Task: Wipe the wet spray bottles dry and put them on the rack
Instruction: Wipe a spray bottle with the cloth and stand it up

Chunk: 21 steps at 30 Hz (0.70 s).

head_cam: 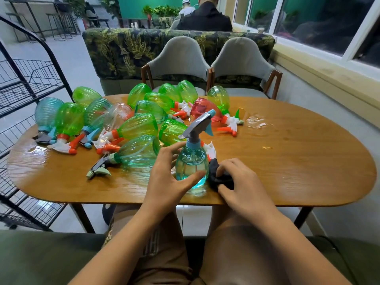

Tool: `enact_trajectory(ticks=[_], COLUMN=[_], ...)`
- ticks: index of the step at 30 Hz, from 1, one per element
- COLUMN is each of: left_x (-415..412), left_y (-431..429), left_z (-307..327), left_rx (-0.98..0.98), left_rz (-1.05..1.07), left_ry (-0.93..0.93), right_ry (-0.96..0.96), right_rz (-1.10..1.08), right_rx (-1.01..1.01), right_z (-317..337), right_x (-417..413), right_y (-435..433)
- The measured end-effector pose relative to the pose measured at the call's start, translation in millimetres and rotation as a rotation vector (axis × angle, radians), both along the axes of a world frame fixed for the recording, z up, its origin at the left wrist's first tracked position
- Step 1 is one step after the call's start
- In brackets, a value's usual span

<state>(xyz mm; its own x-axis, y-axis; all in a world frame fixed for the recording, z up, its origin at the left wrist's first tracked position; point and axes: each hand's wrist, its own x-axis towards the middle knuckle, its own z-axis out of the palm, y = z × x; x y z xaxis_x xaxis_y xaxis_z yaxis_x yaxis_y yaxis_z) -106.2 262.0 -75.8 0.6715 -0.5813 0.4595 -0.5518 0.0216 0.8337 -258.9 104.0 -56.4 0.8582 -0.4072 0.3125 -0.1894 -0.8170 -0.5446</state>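
A café-like seating room: leaf-print booth sofa [123,48] and grey chairs [178,56] across the middle, bar stools [59,25] at upper left, seated people [205,20] (backs turned) at top centre.

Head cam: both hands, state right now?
Left hand: holds the upright blue spray bottle.
Right hand: holds the black cloth.

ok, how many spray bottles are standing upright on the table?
1: the pale blue clear plastic spray bottle at the near edge of the oval wooden table, gripped by the left hand, beside the right hand holding a dark cloth. The other spray bottles in view lie sideways.
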Motion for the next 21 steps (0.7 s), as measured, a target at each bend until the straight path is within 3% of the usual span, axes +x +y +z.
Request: enact_trajectory(ticks=[7, 12, 15, 21], left_x=[1, 2, 3, 2], left_y=[2, 1, 2, 1], left_z=[2, 3, 4, 2], left_rx=[0.028, 0.039, 0.042, 0.039], left_rz=[-0.014, -0.034, -0.038, -0.033], left_ry=[0.026, 0.026, 0.021, 0.043], right_ry=[-0.228, -0.437, -0.525, -0.464], right_rz=[-0.074, -0.041, -0.071, -0.080], right_rx=[0.123, 0.470, 0.562, 0.498], right_z=[45, 53, 42, 5], right_x=[7, 14, 14, 9], right_y=[3, 17, 23, 17])
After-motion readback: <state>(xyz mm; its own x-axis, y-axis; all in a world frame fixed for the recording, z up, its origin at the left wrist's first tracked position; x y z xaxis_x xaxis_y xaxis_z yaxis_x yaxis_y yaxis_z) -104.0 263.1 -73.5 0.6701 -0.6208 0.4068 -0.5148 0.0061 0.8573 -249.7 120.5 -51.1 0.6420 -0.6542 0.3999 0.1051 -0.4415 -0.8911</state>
